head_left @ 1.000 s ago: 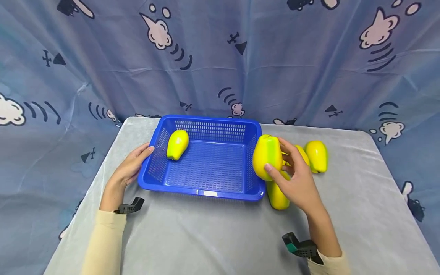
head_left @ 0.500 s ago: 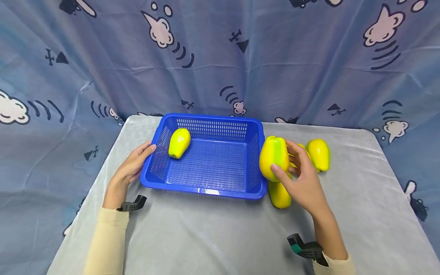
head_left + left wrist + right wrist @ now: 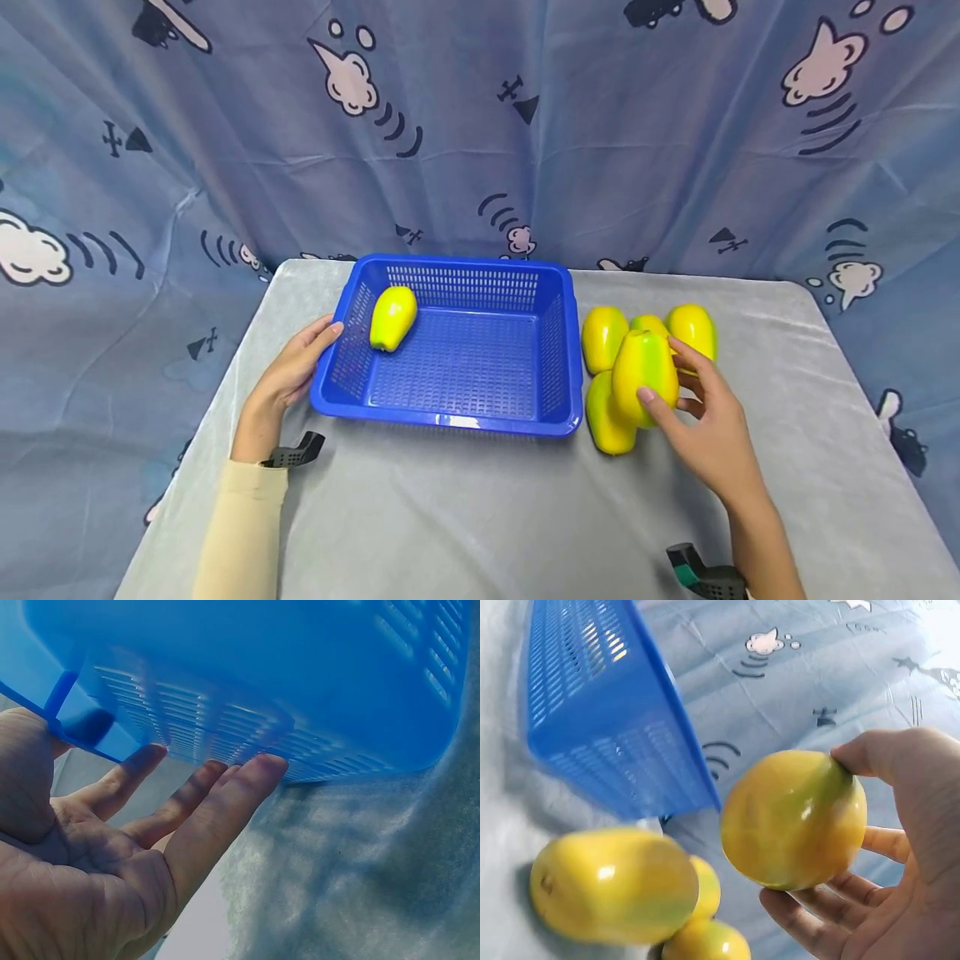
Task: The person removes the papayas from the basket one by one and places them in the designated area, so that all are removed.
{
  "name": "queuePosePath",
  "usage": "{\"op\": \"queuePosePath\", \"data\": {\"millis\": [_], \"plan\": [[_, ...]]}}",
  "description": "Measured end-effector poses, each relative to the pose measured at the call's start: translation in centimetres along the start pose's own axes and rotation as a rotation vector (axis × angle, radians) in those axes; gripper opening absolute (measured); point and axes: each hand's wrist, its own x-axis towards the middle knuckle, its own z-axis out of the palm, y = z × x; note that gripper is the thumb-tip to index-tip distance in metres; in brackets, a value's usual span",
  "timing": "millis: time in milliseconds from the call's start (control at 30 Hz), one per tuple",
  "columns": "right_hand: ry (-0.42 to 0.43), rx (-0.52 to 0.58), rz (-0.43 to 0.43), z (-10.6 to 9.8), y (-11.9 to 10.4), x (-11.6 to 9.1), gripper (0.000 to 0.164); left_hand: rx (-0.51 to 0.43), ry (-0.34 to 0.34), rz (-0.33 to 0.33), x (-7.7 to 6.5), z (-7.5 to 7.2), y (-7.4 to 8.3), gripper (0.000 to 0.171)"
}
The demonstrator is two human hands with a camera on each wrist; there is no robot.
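My right hand holds a yellow-green papaya between thumb and fingers. In the right wrist view, the held papaya is apart from the fruit below it. Several other papayas lie right of the blue plastic basket: one papaya by its right wall, another papaya in front, and a papaya at the far right. The held fruit partly hides some. Inside the basket, at its left, rests one papaya. My left hand grips the left rim, its fingers against the outer wall.
A grey cloth covers the table. Behind its far edge hangs a blue patterned curtain. Black wrist cameras, such as the left camera, sit on both wrists.
My right hand has moved right and toward me with the held papaya, from beside the basket's right rim to over the other papayas. The left hand stays on the rim.
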Motion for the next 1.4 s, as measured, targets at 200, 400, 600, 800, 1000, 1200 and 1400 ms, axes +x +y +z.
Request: {"op": "queuePosePath", "data": {"millis": [200, 400, 600, 800, 1000, 1200, 1400], "plan": [[0.039, -0.051, 0.078, -1.0, 1.7, -1.0, 0.071, -0.005, 0.011, 0.008, -0.1, 0.1, -0.1, 0.064], [0.071, -0.099, 0.166, -1.5, 3.5, -2.0, 0.070, 0.006, 0.009, 0.021, 0.2, 0.1, -0.3, 0.061], [0.080, -0.150, 0.223, -1.4, 4.9, -2.9, 0.070, 0.027, 0.003, 0.025, 0.7, 0.3, 0.0, 0.060], [0.056, -0.167, 0.217, -1.3, 5.9, -3.2, 0.068, 0.018, -0.003, 0.030, 0.5, 0.2, -0.4, 0.062], [0.017, -0.170, 0.206, -1.0, 6.6, -3.1, 0.067, 0.029, 0.001, 0.028, 0.3, 0.1, -0.5, 0.063], [0.020, -0.190, 0.196, -0.6, 6.7, -3.1, 0.066, 0.033, 0.008, 0.033, 0.7, 0.3, -0.2, 0.064], [-0.009, -0.204, 0.216, -0.1, 6.9, -2.8, 0.064, 0.025, 0.019, 0.026, 0.4, 0.1, -0.4, 0.063]]}}
